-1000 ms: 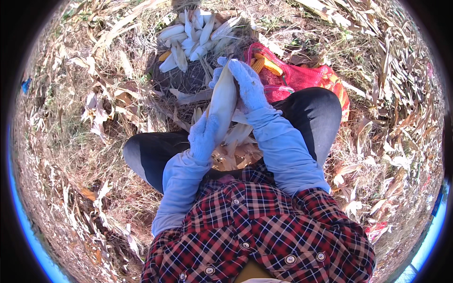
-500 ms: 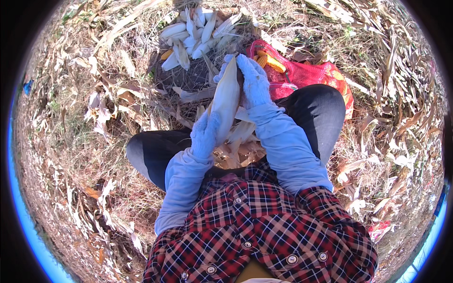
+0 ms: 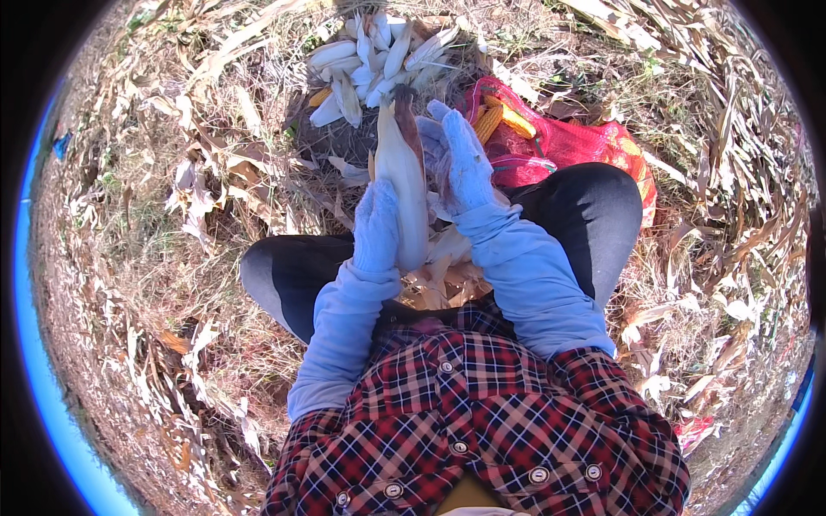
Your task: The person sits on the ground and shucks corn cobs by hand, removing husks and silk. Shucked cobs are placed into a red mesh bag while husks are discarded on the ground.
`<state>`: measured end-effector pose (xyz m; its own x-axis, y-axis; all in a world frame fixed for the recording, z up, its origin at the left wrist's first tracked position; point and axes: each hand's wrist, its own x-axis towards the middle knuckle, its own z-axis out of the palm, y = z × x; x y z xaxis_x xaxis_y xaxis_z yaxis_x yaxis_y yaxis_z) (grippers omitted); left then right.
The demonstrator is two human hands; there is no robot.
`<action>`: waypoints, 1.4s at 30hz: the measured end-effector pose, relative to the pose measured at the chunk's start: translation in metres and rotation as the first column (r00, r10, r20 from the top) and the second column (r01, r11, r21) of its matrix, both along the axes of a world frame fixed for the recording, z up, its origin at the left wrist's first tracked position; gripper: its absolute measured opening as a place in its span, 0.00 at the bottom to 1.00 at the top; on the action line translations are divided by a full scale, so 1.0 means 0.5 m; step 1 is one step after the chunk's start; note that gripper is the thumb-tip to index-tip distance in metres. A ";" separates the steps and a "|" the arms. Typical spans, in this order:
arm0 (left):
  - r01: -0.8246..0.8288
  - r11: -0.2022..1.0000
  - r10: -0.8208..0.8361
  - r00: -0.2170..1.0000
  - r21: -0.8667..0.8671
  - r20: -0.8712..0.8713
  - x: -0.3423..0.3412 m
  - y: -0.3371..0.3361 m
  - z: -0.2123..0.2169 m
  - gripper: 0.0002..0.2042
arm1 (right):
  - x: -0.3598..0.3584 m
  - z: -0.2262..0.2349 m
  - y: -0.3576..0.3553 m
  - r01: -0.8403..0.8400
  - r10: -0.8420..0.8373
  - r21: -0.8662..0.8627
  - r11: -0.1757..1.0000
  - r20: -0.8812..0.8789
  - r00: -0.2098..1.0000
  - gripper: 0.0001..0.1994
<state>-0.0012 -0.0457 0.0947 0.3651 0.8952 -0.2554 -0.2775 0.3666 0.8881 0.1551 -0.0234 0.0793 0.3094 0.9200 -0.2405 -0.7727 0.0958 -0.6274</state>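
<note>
An ear of corn [image 3: 401, 198] in its pale husk stands nearly upright in front of me, dark brown silk at its far tip. My left hand [image 3: 376, 225], in a whitish glove, is closed around the ear's lower left side. Just right of the ear is my gloved right hand [image 3: 469, 168], its fingers stretched out and apart from the tip. Its palm side is partly hidden. Loose dry husks [image 3: 443, 258] lie below the ear, between my legs.
Beyond my hands is a pile of pale husked ears [image 3: 370, 64], a bit of yellow showing at its left. At the right, a red mesh bag [image 3: 576, 146] holds yellow corn cobs [image 3: 508, 120] at its mouth. Dry stalks and leaves [image 3: 714, 112] cover the ground.
My right hand has loosened from the upper part of the ear and opened. The ear has turned more upright, its tip shifting left, with the brown silk now showing.
</note>
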 end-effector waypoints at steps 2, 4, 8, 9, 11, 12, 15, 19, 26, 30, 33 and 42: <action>-0.059 0.996 0.062 0.997 0.068 -0.043 -0.008 0.025 0.000 0.20 | -0.010 -0.008 -0.021 -0.092 0.101 -0.128 0.988 0.070 0.992 0.27; -0.104 0.976 0.132 0.981 0.191 -0.142 -0.006 0.042 0.010 0.20 | -0.035 -0.011 -0.040 -0.213 0.215 -0.140 0.967 -0.002 0.977 0.27; -0.177 0.947 0.243 0.941 0.269 -0.235 -0.007 0.062 -0.010 0.20 | -0.086 -0.019 -0.053 -0.312 0.315 0.052 0.949 -0.249 0.916 0.29; -0.175 0.943 0.263 0.914 0.284 -0.310 -0.007 0.062 -0.010 0.20 | -0.093 -0.023 -0.048 -0.312 0.325 0.093 0.946 -0.294 0.899 0.29; -0.200 0.926 0.311 0.886 0.322 -0.344 0.002 0.059 -0.007 0.20 | -0.103 -0.031 -0.049 -0.293 0.317 0.120 0.948 -0.328 0.890 0.30; -0.229 0.912 0.337 0.892 0.340 -0.301 0.018 0.055 0.006 0.20 | -0.105 -0.035 -0.051 -0.282 0.306 0.120 0.952 -0.335 0.891 0.30; -0.231 0.849 0.380 0.892 0.475 -0.246 0.032 0.065 -0.007 0.19 | -0.105 -0.041 -0.059 -0.274 0.293 0.103 0.956 -0.336 0.895 0.31; -0.142 0.835 0.341 0.892 0.531 -0.297 0.016 0.074 -0.009 0.18 | -0.100 -0.029 -0.070 -0.304 0.309 0.068 0.950 -0.316 0.897 0.34; -0.095 0.901 0.291 0.857 0.424 -0.425 -0.013 0.076 0.028 0.10 | -0.087 -0.019 -0.073 -0.384 0.369 0.020 0.923 -0.330 0.869 0.37; -0.170 0.924 0.285 0.903 0.342 -0.321 -0.018 0.082 0.016 0.10 | -0.078 -0.024 -0.066 -0.383 0.369 0.039 0.923 -0.370 0.852 0.36; -0.174 0.934 0.266 0.922 0.312 -0.282 -0.022 0.086 0.019 0.10 | -0.076 -0.025 -0.063 -0.372 0.358 0.030 0.928 -0.358 0.862 0.36; -0.132 0.964 0.168 0.975 0.229 -0.146 -0.049 0.094 0.031 0.09 | -0.063 -0.001 -0.058 -0.436 0.452 0.127 0.891 -0.333 0.827 0.34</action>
<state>-0.0256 0.0011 0.1104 0.1924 0.9768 -0.0940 -0.1597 0.1257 0.9791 0.1234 -0.0524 0.0787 -0.2301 0.9501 -0.2106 -0.9034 -0.2889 -0.3167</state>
